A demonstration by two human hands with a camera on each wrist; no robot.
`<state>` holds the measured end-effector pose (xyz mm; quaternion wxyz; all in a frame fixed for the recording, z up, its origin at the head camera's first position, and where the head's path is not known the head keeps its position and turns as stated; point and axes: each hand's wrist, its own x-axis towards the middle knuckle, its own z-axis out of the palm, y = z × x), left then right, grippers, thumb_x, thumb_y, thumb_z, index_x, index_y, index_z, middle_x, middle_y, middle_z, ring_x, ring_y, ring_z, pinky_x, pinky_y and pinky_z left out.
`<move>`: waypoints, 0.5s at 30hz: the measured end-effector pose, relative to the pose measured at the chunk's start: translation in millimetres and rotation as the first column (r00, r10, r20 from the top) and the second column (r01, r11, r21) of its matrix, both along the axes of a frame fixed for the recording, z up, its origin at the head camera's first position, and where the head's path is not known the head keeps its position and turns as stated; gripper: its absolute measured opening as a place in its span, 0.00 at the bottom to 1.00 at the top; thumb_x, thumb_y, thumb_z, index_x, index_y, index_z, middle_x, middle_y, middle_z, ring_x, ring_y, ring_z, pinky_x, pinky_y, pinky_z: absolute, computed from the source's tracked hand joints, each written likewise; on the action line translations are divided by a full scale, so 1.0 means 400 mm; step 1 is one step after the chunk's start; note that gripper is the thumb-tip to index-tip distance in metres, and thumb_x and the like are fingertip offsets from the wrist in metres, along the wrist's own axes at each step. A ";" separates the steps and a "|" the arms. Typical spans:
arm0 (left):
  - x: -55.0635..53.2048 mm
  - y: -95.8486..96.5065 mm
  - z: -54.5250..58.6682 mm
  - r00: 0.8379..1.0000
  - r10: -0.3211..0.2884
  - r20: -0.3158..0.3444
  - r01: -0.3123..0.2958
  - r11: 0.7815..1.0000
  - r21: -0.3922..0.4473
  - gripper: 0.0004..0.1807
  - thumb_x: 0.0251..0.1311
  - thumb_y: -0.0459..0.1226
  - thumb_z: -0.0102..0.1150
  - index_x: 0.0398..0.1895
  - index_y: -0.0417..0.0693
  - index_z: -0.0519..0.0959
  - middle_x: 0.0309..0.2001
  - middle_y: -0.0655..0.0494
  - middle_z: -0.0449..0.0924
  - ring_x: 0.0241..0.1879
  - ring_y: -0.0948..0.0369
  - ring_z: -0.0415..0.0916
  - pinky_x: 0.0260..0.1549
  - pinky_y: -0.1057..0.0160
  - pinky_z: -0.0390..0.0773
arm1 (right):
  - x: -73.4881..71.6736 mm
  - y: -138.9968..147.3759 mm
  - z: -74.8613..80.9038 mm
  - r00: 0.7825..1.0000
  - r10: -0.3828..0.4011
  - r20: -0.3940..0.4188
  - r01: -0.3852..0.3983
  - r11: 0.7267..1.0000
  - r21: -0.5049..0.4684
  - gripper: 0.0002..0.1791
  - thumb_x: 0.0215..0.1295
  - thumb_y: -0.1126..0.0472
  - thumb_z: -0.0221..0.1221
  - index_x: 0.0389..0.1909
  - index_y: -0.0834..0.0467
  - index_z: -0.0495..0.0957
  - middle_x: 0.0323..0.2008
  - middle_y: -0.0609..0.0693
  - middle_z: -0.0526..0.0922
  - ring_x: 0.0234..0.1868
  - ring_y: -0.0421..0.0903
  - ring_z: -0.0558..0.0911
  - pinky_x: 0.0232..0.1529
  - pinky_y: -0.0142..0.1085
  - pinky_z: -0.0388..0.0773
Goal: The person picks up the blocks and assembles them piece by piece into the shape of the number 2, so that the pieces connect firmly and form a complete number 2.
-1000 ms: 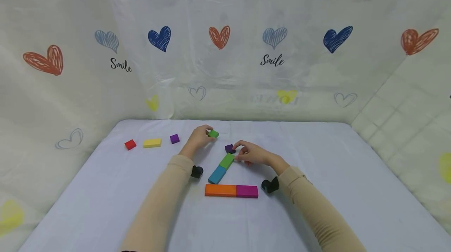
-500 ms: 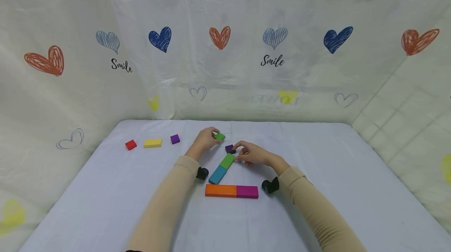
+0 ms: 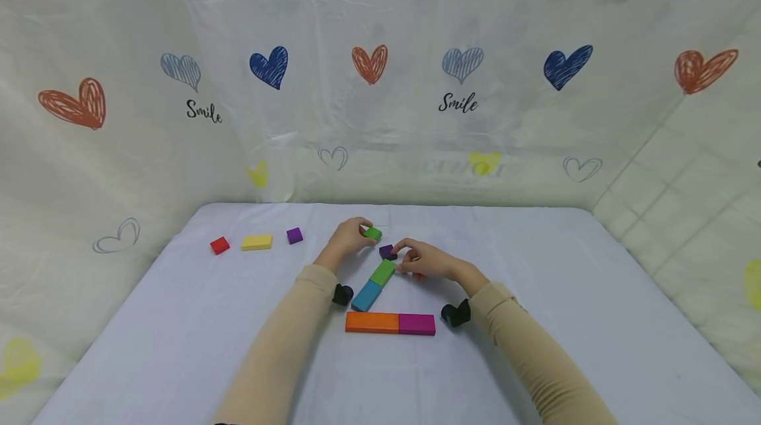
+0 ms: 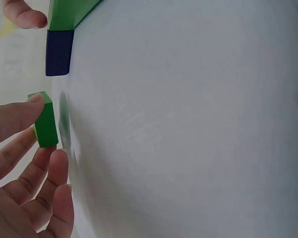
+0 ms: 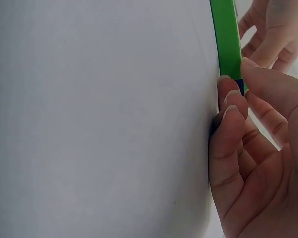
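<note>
Just below the centre of the head view, a small green block (image 3: 373, 233) is pinched between the thumb and fingers of the left hand (image 3: 349, 236); in the left wrist view it is seen raised off the white tablecloth (image 3: 505, 359). The dark purple block (image 3: 386, 251), just below it, is touched by the fingertips of the right hand (image 3: 425, 260), whose fingers are bent; whether it is pinched cannot be told. Its end is met by a longer green block (image 3: 382, 271), which is joined in a slanted line by a blue block (image 3: 366, 296). At lower centre, an orange block (image 3: 372, 322) and a magenta block (image 3: 417, 324) are laid end to end. Left of centre, a red block (image 3: 220, 245), a yellow block (image 3: 257, 242) and a violet block (image 3: 294, 235) are spaced apart in a row.
</note>
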<state>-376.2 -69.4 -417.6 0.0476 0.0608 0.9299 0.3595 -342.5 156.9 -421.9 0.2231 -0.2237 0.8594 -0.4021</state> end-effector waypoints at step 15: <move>-0.009 0.001 -0.004 1.000 -0.023 0.017 0.023 1.000 -0.003 0.23 0.63 0.36 0.69 0.61 0.40 0.80 0.48 0.44 0.82 0.45 0.52 0.78 0.50 0.55 0.78 | 0.000 0.002 -0.002 1.000 0.002 0.013 -0.002 1.000 -0.006 0.20 0.74 0.60 0.61 0.64 0.55 0.70 0.34 0.51 0.79 0.26 0.45 0.75 0.33 0.34 0.75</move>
